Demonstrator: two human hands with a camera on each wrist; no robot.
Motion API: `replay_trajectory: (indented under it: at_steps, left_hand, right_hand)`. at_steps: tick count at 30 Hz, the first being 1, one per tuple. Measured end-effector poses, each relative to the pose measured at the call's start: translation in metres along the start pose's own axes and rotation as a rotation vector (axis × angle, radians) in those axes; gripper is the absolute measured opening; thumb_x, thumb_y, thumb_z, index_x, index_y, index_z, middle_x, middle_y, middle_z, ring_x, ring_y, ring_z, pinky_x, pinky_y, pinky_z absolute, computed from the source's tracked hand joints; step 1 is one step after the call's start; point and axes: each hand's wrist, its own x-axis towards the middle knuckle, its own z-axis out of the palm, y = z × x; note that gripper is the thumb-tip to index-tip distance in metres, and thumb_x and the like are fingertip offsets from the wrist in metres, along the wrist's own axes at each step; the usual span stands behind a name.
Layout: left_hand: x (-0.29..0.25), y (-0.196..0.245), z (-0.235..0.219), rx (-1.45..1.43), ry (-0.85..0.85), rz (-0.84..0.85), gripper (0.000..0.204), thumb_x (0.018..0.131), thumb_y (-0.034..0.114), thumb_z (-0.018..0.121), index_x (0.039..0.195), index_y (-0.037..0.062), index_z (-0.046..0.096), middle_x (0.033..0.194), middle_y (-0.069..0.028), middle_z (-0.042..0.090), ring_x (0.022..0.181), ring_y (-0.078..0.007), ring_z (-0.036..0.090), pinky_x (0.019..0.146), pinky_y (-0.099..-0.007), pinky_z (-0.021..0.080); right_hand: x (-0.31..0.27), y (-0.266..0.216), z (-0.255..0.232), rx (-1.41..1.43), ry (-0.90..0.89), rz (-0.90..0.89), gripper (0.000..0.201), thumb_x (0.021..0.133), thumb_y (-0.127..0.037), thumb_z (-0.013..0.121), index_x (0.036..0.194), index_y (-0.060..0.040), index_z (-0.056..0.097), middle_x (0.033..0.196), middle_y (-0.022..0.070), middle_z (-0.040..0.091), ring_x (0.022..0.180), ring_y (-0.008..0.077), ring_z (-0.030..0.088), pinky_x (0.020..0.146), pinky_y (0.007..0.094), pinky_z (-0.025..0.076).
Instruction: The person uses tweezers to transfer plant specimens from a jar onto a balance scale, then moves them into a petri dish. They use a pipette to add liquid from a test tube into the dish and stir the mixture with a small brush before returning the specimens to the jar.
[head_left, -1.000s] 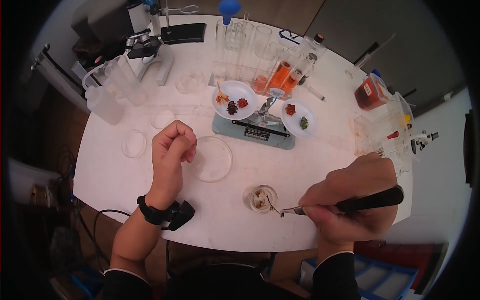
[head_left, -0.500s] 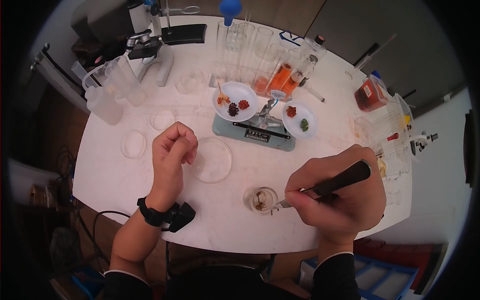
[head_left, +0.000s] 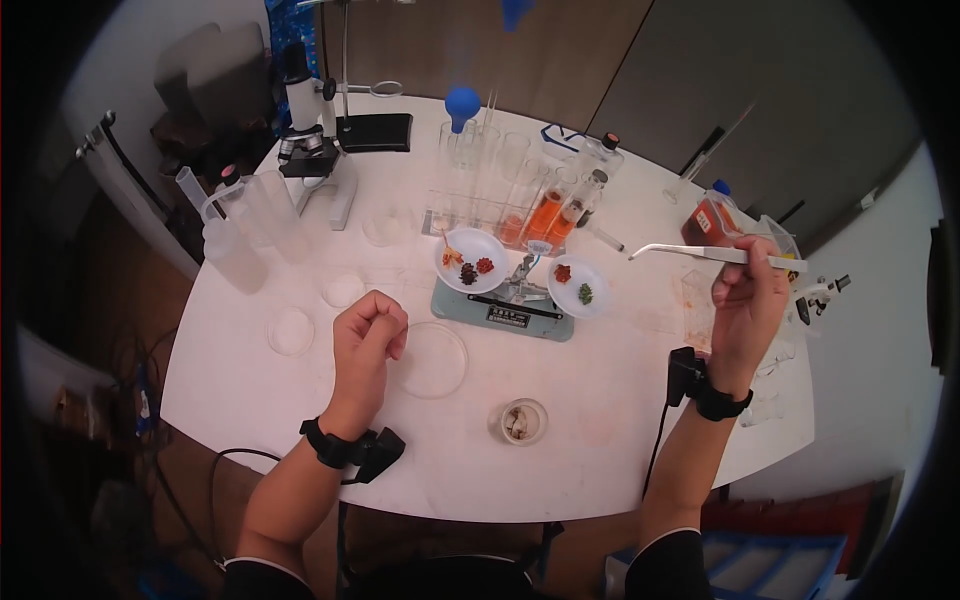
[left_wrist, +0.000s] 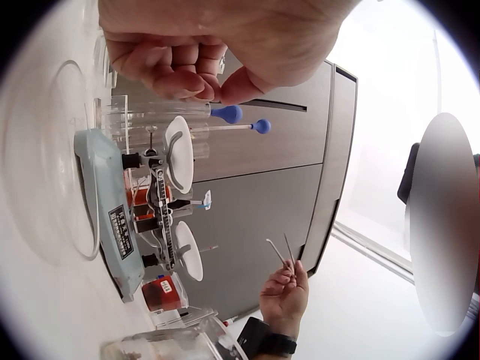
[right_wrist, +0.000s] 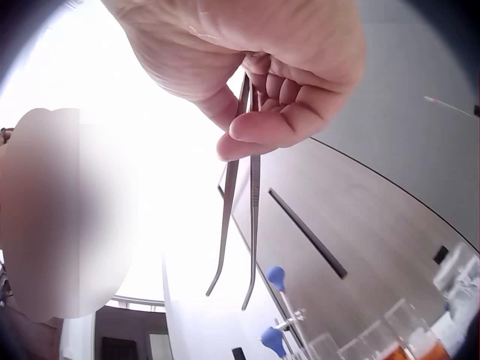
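Note:
My right hand [head_left: 750, 310] is raised at the right, pinching bent-tip metal tweezers [head_left: 690, 252] between thumb and fingers. In the right wrist view the two tips of the tweezers [right_wrist: 255, 195] stand apart with nothing between them. Below and to the left, a small glass jar [head_left: 544, 412] stands near the table's front edge, with pale and brown bits inside. My left hand [head_left: 365, 350] hovers beside a large clear petri dish [head_left: 465, 362], fingers loosely curled and holding nothing. Its thumb is close to the fingertips in the left wrist view.
A green balance [head_left: 550, 325] stands mid-table, its white pans [head_left: 492, 245] bearing small dried pieces. Behind it is a rack of glass tubes [head_left: 515, 150], some with orange liquid. A microscope [head_left: 305, 140] and plastic bottle [head_left: 235, 260] stand left; a red-filled container [head_left: 708, 222] stands right.
My right hand has lifted the tweezers from beside the jar, up and to the right. The head view has tilted upward. My left hand keeps its curled pose near the petri dish.

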Motion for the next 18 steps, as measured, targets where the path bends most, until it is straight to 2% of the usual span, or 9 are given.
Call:
replay_trajectory:
  at_steps: [1,3,5,8,13,16,18]
  left_hand:
    - [0.000,0.000,0.000,-0.005,-0.004,0.004,0.012,0.086,0.009,0.053,0.075,0.0048,0.055,0.066,0.0018,0.052,0.058,-0.0046,0.043,0.053,-0.0200,0.034]
    - [0.000,0.000,0.002,-0.031,-0.009,0.021,0.012,0.086,0.007,0.053,0.075,0.0042,0.056,0.066,0.0015,0.052,0.058,-0.0048,0.043,0.053,-0.0203,0.034]
    - [0.000,-0.003,0.002,-0.037,-0.016,0.029,0.012,0.087,0.009,0.052,0.075,0.0054,0.056,0.066,0.0015,0.052,0.057,-0.0045,0.044,0.052,-0.0198,0.034]
    - [0.001,-0.007,0.001,-0.031,-0.021,0.038,0.012,0.087,0.012,0.053,0.075,0.0084,0.055,0.065,0.0019,0.053,0.056,-0.0036,0.044,0.051,-0.0183,0.033]
    - [0.003,-0.006,0.001,-0.030,0.002,0.033,0.012,0.087,0.011,0.054,0.075,0.0087,0.055,0.064,0.0028,0.052,0.055,-0.0033,0.043,0.051,-0.0185,0.033]
    - [0.003,-0.007,-0.003,-0.050,-0.038,0.025,0.003,0.085,0.004,0.055,0.083,0.0028,0.058,0.074,-0.0007,0.055,0.066,-0.0056,0.049,0.057,-0.0191,0.036]
    - [0.001,-0.008,0.001,0.035,-0.060,0.135,0.013,0.084,0.006,0.058,0.096,0.0031,0.058,0.092,-0.0029,0.057,0.083,-0.0079,0.052,0.065,-0.0204,0.039]
  right_hand:
    - [0.000,0.015,-0.006,0.022,0.021,0.072,0.023,0.098,-0.027,0.056,0.095,-0.0043,0.061,0.064,-0.0004,0.054,0.051,0.0055,0.049,0.045,0.0185,0.037]
    - [-0.005,0.042,-0.019,0.242,0.086,0.244,0.023,0.099,-0.027,0.057,0.095,-0.0047,0.061,0.064,-0.0003,0.055,0.055,0.0063,0.052,0.045,0.0187,0.038]
    - [-0.010,0.071,-0.044,0.552,0.162,0.443,0.023,0.100,-0.026,0.056,0.096,-0.0041,0.061,0.067,-0.0001,0.057,0.059,0.0074,0.055,0.046,0.0186,0.041]
    - [-0.016,0.105,-0.081,0.938,0.169,0.610,0.024,0.100,-0.026,0.054,0.096,-0.0032,0.061,0.070,0.0003,0.058,0.061,0.0082,0.056,0.048,0.0186,0.045]
    - [-0.035,0.130,-0.091,1.002,0.187,0.635,0.028,0.100,-0.029,0.054,0.097,-0.0023,0.061,0.071,-0.0001,0.058,0.061,0.0087,0.056,0.050,0.0200,0.047]
    - [-0.043,0.135,-0.085,0.999,0.157,0.670,0.029,0.101,-0.030,0.054,0.096,-0.0033,0.062,0.069,-0.0014,0.056,0.060,0.0082,0.054,0.050,0.0207,0.046]
    - [-0.047,0.130,-0.078,0.923,0.184,0.655,0.028,0.100,-0.030,0.054,0.095,-0.0038,0.062,0.068,-0.0022,0.054,0.059,0.0078,0.053,0.049,0.0205,0.044]
